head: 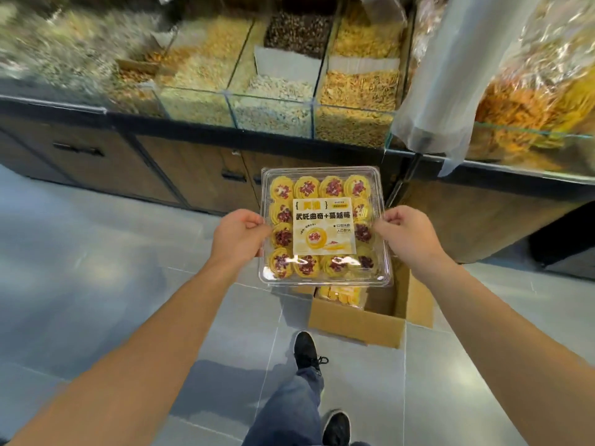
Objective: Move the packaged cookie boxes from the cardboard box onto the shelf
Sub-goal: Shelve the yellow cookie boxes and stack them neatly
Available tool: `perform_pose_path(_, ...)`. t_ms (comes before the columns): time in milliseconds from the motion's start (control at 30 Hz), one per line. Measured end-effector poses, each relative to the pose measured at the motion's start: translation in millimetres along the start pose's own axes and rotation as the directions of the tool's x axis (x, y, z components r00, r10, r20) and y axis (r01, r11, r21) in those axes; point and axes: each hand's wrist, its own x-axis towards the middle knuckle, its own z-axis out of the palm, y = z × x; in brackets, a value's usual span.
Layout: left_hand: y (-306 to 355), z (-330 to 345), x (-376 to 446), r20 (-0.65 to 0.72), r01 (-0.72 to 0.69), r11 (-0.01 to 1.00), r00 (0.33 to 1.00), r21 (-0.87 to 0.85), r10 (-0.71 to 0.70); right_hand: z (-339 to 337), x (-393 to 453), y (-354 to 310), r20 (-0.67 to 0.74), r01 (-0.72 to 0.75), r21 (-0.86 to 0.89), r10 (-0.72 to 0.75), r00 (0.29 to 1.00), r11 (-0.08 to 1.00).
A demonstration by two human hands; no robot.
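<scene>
One clear plastic cookie box is held level in the air in front of the person, above the open cardboard box on the floor and below the glass-fronted snack bins. The left hand pinches its left rim and the right hand pinches its right rim, fingers curled over the edges. It looks light, and its thin shell probably flexes and is slick, with crumbly cookies inside, so gripping the stiffer rim on opposite sides and keeping it flat seems the safest hold. Sixteen cookie places show in four rows of four, several hidden by the one paper label. At least one more yellow pack shows inside the cardboard box; how many remain cannot be told. No destination shelf is clearly identifiable.
</scene>
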Motion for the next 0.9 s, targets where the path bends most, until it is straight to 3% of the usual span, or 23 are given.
perform_pose_path(267, 25.0, -94.0, -60.0, -0.168, -0.123, 0.992, 0.978, 0.025, 0.125, 0.9, -72.1, -74.0, 0.042, 0.145, 0.052, -0.147, 0.988, 0.988)
perform_pose_path(467, 23.8, -161.5, -68.0, -0.218, -0.159, 0.987, 0.962, 0.034, 0.163, 30.1, -96.4, -130.4, 0.065, 0.236, 0.057, -0.239, 0.969, 0.970)
perform_pose_path(900, -23.2, -359.4, 54.3, -0.190, -0.212, 0.977, 0.959, 0.011, 0.210, 210.7, -87.5, -275.3, 0.011, 0.286, 0.035, -0.287, 0.958, 0.958)
